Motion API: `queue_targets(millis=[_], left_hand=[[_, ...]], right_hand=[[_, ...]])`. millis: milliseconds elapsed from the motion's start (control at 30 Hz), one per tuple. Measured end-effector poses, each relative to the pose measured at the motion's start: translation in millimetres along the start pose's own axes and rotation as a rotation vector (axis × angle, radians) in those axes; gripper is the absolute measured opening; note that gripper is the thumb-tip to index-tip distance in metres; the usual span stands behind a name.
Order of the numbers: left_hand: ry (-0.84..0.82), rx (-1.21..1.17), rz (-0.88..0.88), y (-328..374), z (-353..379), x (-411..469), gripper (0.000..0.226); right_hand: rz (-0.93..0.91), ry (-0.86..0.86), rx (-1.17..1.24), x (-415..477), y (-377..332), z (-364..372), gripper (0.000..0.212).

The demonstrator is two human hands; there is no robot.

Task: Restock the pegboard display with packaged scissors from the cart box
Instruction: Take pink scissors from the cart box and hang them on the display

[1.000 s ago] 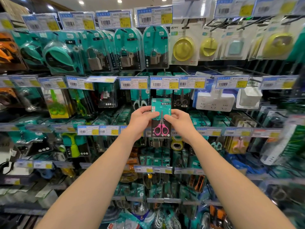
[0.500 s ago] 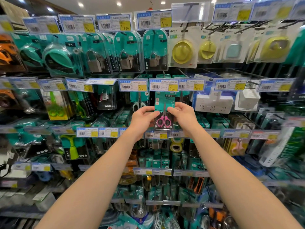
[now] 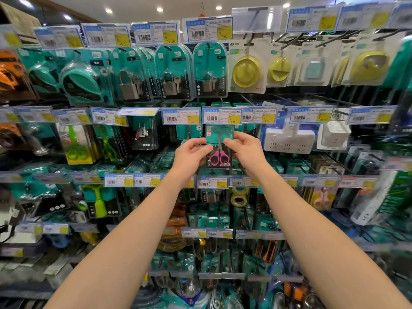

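Both hands hold one pack (image 3: 219, 146) of pink-handled scissors up against the pegboard display, just under the price tag (image 3: 221, 117) of the middle row. The left hand (image 3: 189, 156) pinches the pack's left edge between thumb and fingers, and the right hand (image 3: 246, 150) pinches the right edge the same way, so each grip is pressed onto the card and not spread. The main risk, as I judge it, is missing the peg: the pack's top edge sits right behind the tag, so the hang hole and the peg tip are both hidden from this view, and the person must thread it by feel. If the hole slides beside the peg, the card may bend or slip once either grip loosens, and it would fall into the crowded rows below. A push that is too firm could also knock the tag or shove back the teal packs (image 3: 245, 130) already hanging just behind. Releasing one hand before the card is seated would let the pack swing and twist off. The pack stands upright with its long axis vertical and its printed face toward the camera; inside, the scissors point blades up, with the pink loops (image 3: 219, 158) at the bottom, near the lower tag rail (image 3: 213, 182).
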State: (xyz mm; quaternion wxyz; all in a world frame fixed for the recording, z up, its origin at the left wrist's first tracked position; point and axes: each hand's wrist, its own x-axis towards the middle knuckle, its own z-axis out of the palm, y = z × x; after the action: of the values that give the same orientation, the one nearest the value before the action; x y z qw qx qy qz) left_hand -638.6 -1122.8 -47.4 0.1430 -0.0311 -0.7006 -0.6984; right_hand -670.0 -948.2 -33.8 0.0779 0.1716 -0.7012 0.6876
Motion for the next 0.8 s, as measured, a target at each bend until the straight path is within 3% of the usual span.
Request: queue_targets(millis=[133, 800], left_hand=[[-0.002, -0.022, -0.004, 6.6, 0.7, 1.8, 0.026], [0.004, -0.025, -0.001, 0.6, -1.8, -1.0, 0.022]], right_hand=[[0.034, 0.016, 0.027, 5.1, -6.1, 2.3, 0.023], [0.035, 0.023, -0.009, 5.4, -0.2, 6.6, 0.028]])
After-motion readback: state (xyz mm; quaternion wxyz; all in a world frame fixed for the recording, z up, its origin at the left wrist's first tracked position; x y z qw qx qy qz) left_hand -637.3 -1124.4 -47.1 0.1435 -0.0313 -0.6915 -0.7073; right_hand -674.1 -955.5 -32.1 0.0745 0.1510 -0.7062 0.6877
